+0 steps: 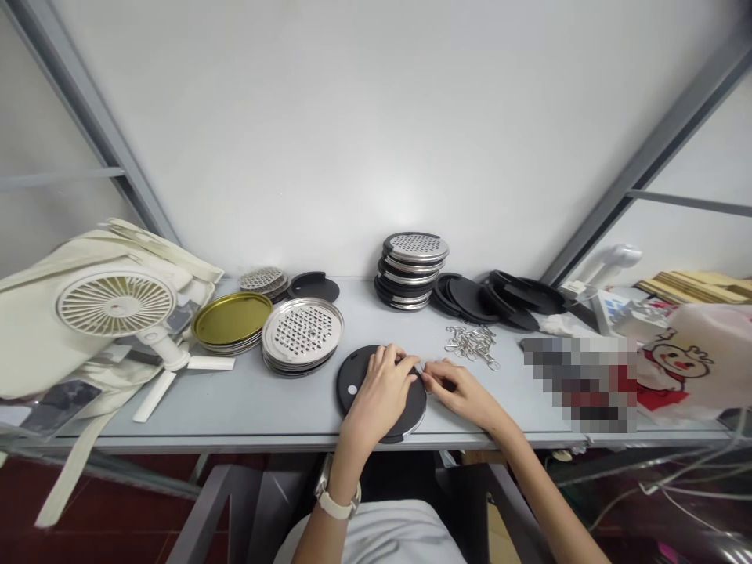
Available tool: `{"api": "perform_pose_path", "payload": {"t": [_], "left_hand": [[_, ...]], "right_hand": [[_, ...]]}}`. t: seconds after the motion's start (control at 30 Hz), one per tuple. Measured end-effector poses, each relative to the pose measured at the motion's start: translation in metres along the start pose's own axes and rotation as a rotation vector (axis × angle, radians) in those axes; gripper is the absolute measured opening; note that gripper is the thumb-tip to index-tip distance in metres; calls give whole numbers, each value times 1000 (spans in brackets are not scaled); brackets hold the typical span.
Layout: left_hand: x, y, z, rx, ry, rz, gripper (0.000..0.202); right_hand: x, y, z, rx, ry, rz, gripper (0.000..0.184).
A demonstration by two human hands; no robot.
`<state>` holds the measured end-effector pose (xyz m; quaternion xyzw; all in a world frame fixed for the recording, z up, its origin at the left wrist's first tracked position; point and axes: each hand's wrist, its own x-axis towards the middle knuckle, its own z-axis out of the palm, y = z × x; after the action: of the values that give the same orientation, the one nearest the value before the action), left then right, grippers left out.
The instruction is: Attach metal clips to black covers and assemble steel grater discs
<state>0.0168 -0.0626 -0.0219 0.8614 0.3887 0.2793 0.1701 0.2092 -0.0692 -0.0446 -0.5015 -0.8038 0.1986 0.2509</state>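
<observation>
Head view: the left hand (381, 388) lies flat, fingers spread, on a black disc (359, 381) that rests on the grey bench (247, 403) near its front edge. The right hand (464, 392), at 3 o'clock from the disc, has its fingertips pinched at the disc's right rim on something too small to make out. A heap of metal clips (471, 345) lies at 12 o'clock from the right hand. At 10 o'clock from the disc sits a stack of perforated metal plates (301, 333), with gold trays (231, 319) beside it at 9 o'clock. A stack of assembled discs (413, 269) stands at 12 o'clock, black rings (490, 300) to its right. A white fan (117, 307) lies far left.
</observation>
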Motion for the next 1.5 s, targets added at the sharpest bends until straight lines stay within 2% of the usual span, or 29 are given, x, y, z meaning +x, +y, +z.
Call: {"api": "perform_pose_path", "payload": {"t": [0.33, 0.57, 0.7, 1.0, 1.17, 1.5], "left_hand": [[2, 1, 0, -37, -27, 57, 35], [-1, -1, 2, -87, -28, -10, 43], [-2, -2, 3, -90, -16, -43, 42], [-1, -6, 7, -59, 0, -27, 37], [0, -5, 6, -33, -23, 26, 33], [3, -2, 3, 10, -72, 47, 33]], "right_hand": [[-1, 1, 1, -12, 0, -3, 35], [0, -2, 1, 23, 7, 2, 33], [1, -2, 1, 25, 7, 4, 32], [1, -1, 4, 45, 57, 52, 31], [0, -6, 4, 20, 37, 41, 31], [-1, -10, 1, 26, 28, 25, 29]]}}
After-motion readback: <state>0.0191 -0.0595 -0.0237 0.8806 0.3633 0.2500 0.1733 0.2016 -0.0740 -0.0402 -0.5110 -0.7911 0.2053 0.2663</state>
